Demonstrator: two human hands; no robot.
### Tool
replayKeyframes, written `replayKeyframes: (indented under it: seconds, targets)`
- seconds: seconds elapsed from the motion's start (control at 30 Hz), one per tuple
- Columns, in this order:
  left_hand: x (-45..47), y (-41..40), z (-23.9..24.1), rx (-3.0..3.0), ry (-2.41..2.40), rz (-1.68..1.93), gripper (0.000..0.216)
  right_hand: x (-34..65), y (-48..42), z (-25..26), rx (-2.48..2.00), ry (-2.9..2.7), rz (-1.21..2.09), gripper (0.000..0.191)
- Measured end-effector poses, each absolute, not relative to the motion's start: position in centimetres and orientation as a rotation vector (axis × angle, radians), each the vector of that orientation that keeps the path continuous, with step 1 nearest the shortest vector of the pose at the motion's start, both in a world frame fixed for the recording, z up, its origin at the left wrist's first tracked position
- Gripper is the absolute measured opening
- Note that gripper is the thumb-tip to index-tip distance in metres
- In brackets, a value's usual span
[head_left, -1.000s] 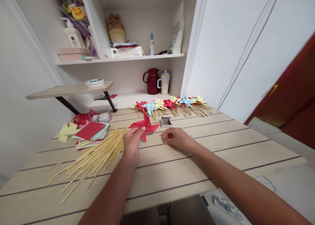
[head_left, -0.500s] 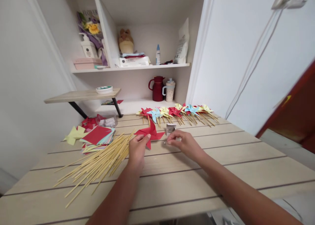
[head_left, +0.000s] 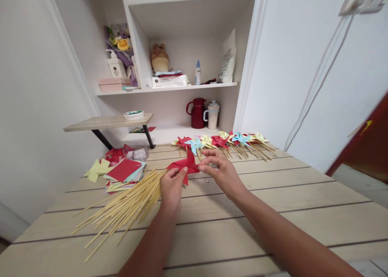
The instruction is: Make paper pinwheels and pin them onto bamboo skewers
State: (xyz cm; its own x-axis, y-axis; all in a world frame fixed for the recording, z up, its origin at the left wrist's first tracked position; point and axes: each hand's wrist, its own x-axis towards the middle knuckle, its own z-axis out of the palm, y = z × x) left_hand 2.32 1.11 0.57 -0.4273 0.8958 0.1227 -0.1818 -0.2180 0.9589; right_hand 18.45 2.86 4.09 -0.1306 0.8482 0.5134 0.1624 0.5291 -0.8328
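Here we go: from my end I see the right hand (head_left: 223,174) up off the table (head_left: 224,236) and in at the right-hand blade of the red pinwheel (head_left: 186,164). Half a second ago it was low by the small box (head_left: 214,166), which now sits mostly hidden behind those fingers. So the work shifts from the box to the pinwheel, and both hands are on the one job.

The left hand (head_left: 172,188) keeps its pinch, thumb on top, on the pinwheel's near left side, just beyond the ends of the loose sticks (head_left: 127,206). On the right, thumb and index come close together at the blade tip while the other fingers stand a little spread; I can't tell whether they grip the paper or something tiny. A small bead (head_left: 207,181) lies on the boards just below that hand. Behind, the row of pinwheels (head_left: 220,141) lies at the table's back, and the paper stack (head_left: 124,170) sits off to the left.
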Motion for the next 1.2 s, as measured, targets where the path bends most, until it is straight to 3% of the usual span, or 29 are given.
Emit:
replayKeyframes:
  seconds: [0.7, 0.97, 1.2]
  targets:
    - [3.1, 0.6, 0.7, 1.321, 1.385, 1.718, 0.019, 18.6, 1.4, 3.5, -0.877, -1.685, 0.786, 0.012]
    - [3.6, -0.1, 2.0, 1.541, 1.418, 1.849, 0.008, 18.7, 1.2, 3.8, -0.881, -1.652, 0.887, 0.011]
    - [3.7, -0.6, 2.2, 1.611, 1.408, 1.834, 0.013, 19.0, 1.5, 3.5, -0.85, -1.558, 1.075, 0.01]
